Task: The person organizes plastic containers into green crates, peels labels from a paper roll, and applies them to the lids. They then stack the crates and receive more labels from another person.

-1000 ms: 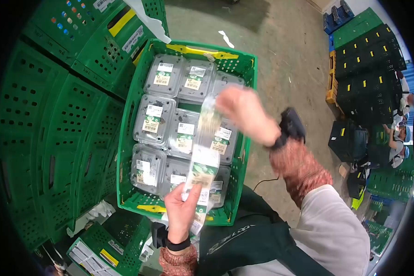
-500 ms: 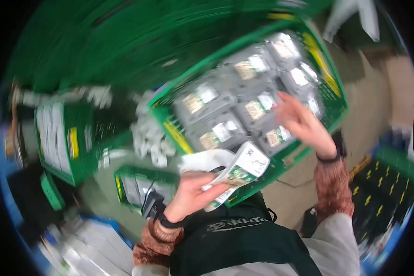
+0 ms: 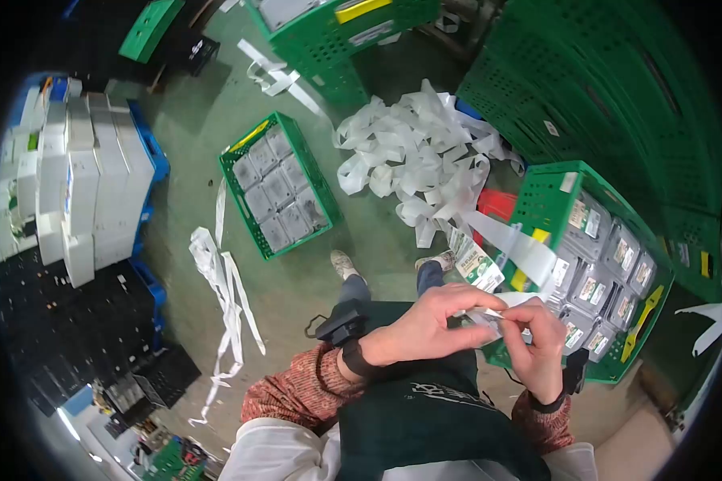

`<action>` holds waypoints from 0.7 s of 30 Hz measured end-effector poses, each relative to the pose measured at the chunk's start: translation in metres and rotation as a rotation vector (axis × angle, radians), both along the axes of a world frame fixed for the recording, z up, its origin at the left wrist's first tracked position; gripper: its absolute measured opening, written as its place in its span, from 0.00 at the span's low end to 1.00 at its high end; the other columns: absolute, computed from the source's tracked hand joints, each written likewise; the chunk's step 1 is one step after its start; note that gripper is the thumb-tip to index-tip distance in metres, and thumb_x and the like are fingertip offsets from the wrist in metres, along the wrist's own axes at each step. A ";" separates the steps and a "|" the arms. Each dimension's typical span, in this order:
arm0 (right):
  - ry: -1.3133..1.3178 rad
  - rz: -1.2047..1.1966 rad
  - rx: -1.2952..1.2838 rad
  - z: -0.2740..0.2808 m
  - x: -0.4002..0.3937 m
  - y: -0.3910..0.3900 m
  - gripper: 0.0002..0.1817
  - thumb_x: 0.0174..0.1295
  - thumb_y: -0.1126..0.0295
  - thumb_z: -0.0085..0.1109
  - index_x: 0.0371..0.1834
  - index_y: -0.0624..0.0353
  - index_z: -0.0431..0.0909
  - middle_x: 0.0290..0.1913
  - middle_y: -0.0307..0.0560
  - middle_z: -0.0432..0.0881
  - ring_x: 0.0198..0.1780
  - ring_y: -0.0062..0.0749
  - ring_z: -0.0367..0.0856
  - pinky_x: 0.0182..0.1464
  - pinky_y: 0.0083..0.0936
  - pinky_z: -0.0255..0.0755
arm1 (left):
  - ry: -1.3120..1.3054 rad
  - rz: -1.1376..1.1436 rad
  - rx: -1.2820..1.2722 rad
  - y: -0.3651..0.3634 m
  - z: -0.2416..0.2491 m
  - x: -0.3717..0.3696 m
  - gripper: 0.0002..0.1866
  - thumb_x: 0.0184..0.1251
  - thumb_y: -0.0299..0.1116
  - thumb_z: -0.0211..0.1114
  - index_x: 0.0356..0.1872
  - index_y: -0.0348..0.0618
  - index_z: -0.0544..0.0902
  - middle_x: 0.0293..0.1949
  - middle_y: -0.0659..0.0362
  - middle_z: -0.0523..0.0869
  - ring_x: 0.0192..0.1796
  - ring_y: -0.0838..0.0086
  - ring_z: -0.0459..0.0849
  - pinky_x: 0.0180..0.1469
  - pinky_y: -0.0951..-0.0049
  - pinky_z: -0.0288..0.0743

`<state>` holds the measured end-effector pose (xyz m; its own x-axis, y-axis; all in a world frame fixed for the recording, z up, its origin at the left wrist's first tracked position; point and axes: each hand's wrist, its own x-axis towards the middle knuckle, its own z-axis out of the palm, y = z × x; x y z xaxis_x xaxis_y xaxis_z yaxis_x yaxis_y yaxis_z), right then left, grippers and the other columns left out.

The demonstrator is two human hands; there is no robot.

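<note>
My left hand (image 3: 425, 325) is closed on a label strip in front of my apron. Printed green-and-white labels (image 3: 477, 263) show just beyond its fingers, and a pale backing strip (image 3: 525, 250) trails from there toward the pile on the floor. My right hand (image 3: 535, 343) meets it from the right, thumb and fingers pinched at the strip. What exactly lies between the fingertips is partly hidden. Beside the right hand stands a green crate (image 3: 541, 188) of clear lidded plastic boxes (image 3: 592, 290), several of them bearing labels.
A heap of crumpled backing strip (image 3: 425, 152) lies on the floor ahead, with another tangle (image 3: 217, 280) to the left. A smaller green crate (image 3: 329, 216) holds grey-looking boxes. White cartons (image 3: 96, 176) stand on a blue pallet at left. Green crates (image 3: 586, 88) are stacked at right.
My view has swung left, so the labelled crate now sits at the right. My right hand has left the boxes and come together with my left hand at the label strip.
</note>
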<state>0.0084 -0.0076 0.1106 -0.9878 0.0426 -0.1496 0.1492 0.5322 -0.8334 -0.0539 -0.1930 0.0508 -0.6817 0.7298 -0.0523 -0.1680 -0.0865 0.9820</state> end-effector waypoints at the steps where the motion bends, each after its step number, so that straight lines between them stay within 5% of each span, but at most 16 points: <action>1: -0.003 0.059 0.029 -0.002 -0.007 -0.022 0.07 0.57 0.83 0.65 0.38 0.64 0.78 0.29 0.44 0.77 0.24 0.26 0.75 0.27 0.21 0.69 | -0.211 0.086 -0.081 -0.021 0.002 0.004 0.10 0.65 0.27 0.68 0.46 0.37 0.85 0.37 0.59 0.88 0.39 0.78 0.85 0.43 0.77 0.78; 3: -0.001 0.093 0.070 -0.010 -0.021 -0.072 0.08 0.57 0.82 0.66 0.38 0.64 0.79 0.28 0.44 0.77 0.24 0.26 0.75 0.26 0.21 0.69 | -0.151 0.327 -0.063 -0.059 -0.013 0.011 0.04 0.67 0.26 0.66 0.37 0.36 0.84 0.23 0.62 0.79 0.27 0.85 0.72 0.29 0.80 0.68; 9: -0.131 0.063 0.001 -0.093 -0.047 -0.233 0.06 0.60 0.74 0.66 0.37 0.63 0.80 0.27 0.46 0.81 0.24 0.28 0.76 0.27 0.25 0.70 | -0.447 0.590 -0.176 -0.204 -0.086 0.028 0.13 0.70 0.30 0.64 0.24 0.38 0.78 0.20 0.73 0.71 0.26 0.90 0.65 0.26 0.82 0.61; 10: -0.178 0.105 -0.009 -0.116 -0.054 -0.254 0.06 0.60 0.74 0.65 0.37 0.63 0.80 0.28 0.46 0.81 0.25 0.25 0.75 0.28 0.23 0.69 | -0.493 0.659 -0.221 -0.222 -0.101 0.031 0.13 0.72 0.30 0.63 0.24 0.38 0.78 0.21 0.73 0.70 0.27 0.90 0.63 0.27 0.83 0.60; 11: -0.227 0.149 -0.022 -0.144 -0.063 -0.272 0.06 0.61 0.73 0.65 0.37 0.63 0.80 0.28 0.45 0.81 0.26 0.23 0.74 0.29 0.22 0.69 | -0.573 0.657 -0.220 -0.246 -0.128 0.037 0.07 0.70 0.31 0.64 0.36 0.36 0.82 0.29 0.67 0.81 0.35 0.88 0.75 0.38 0.81 0.72; 15: -0.381 0.333 -0.007 -0.265 -0.103 -0.318 0.10 0.62 0.67 0.65 0.38 0.63 0.79 0.24 0.46 0.79 0.24 0.22 0.73 0.29 0.25 0.68 | -0.592 0.994 -0.266 -0.331 -0.202 0.057 0.12 0.71 0.29 0.63 0.51 0.35 0.77 0.47 0.55 0.86 0.49 0.73 0.84 0.55 0.75 0.76; 16: -0.348 0.394 -0.049 -0.302 -0.112 -0.321 0.11 0.61 0.64 0.65 0.36 0.62 0.79 0.27 0.53 0.81 0.27 0.44 0.79 0.32 0.34 0.71 | -0.618 1.038 -0.328 -0.352 -0.211 0.060 0.11 0.72 0.30 0.61 0.50 0.36 0.77 0.45 0.54 0.86 0.46 0.73 0.85 0.53 0.74 0.77; 17: -0.376 0.428 0.049 -0.340 -0.122 -0.325 0.13 0.59 0.62 0.66 0.34 0.61 0.78 0.29 0.53 0.82 0.31 0.49 0.81 0.35 0.37 0.73 | -0.638 1.081 -0.390 -0.373 -0.221 0.061 0.11 0.74 0.32 0.60 0.49 0.36 0.78 0.42 0.54 0.87 0.43 0.74 0.85 0.50 0.73 0.78; 21: -0.395 0.522 0.133 -0.447 -0.163 -0.352 0.15 0.58 0.59 0.67 0.35 0.61 0.80 0.34 0.55 0.84 0.37 0.50 0.82 0.39 0.37 0.74 | -0.885 1.227 -0.415 -0.434 -0.289 0.075 0.10 0.73 0.33 0.61 0.47 0.36 0.78 0.40 0.54 0.86 0.40 0.74 0.85 0.48 0.74 0.79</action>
<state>-0.1547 -0.3592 -0.3361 -0.7559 -0.3832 -0.5308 0.1246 0.7118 -0.6913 0.0212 -0.6267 -0.2385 -0.4709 -0.3921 -0.7903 -0.7141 -0.3565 0.6024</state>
